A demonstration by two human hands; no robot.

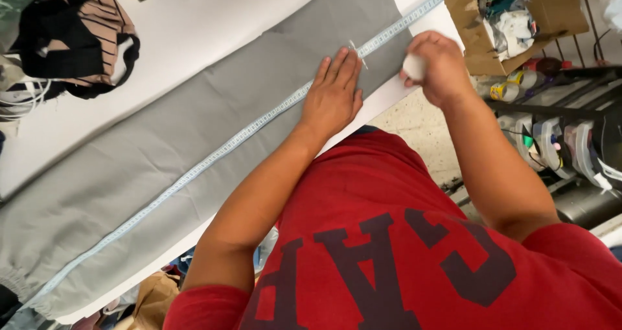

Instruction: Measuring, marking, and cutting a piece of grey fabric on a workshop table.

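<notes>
While left hand [334, 93] flattens grey fabric [194, 129], right hand [437, 64] grips chalk [413, 66].

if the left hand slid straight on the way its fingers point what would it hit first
The left hand lies flat on the grey fabric; its fingertips already reach the measuring tape, so it would likely cross that first.

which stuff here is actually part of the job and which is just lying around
In use:
- grey fabric
- measuring tape along it, pinned by left hand
- white chalk piece in right hand

Lying about:
- cardboard box of scraps
- striped garment
- bottles
</notes>
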